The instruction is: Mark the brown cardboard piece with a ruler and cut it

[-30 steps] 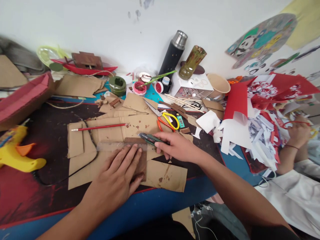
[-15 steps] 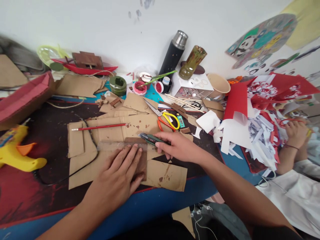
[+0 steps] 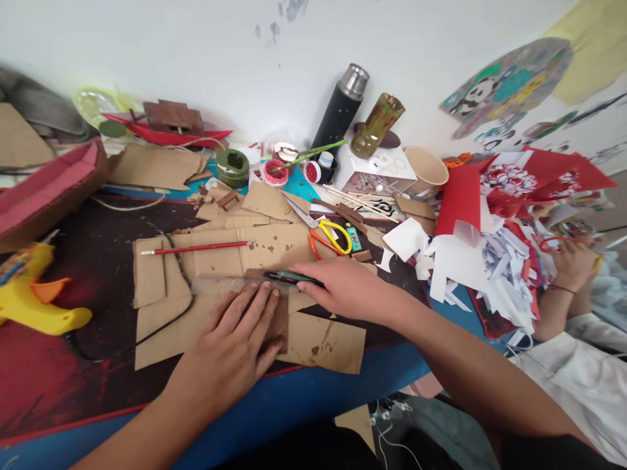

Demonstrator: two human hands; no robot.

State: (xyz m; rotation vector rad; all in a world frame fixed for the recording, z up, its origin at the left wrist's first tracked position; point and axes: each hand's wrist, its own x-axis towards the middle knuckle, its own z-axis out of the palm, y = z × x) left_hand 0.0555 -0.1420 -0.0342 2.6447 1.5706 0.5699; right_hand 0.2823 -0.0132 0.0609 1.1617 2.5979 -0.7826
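- The left hand (image 3: 230, 343) lies flat, fingers spread, pressing a clear ruler (image 3: 230, 284) and a brown strip (image 3: 277, 313) onto the cardboard (image 3: 210, 261) so neither slips.
- The right hand (image 3: 343, 290) pinches a green craft knife (image 3: 287, 278), laid low along the ruler's far edge (the blade tip is too small to see).
- Scissors (image 3: 326, 236) and a red pencil (image 3: 196, 249) lie just beyond.

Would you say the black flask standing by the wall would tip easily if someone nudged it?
Probably yes: the black flask is tall, narrow and leaning against the wall, so a sideways nudge might slide or topple it. Its metal cap suggests a hard, rigid body that could roll once down.
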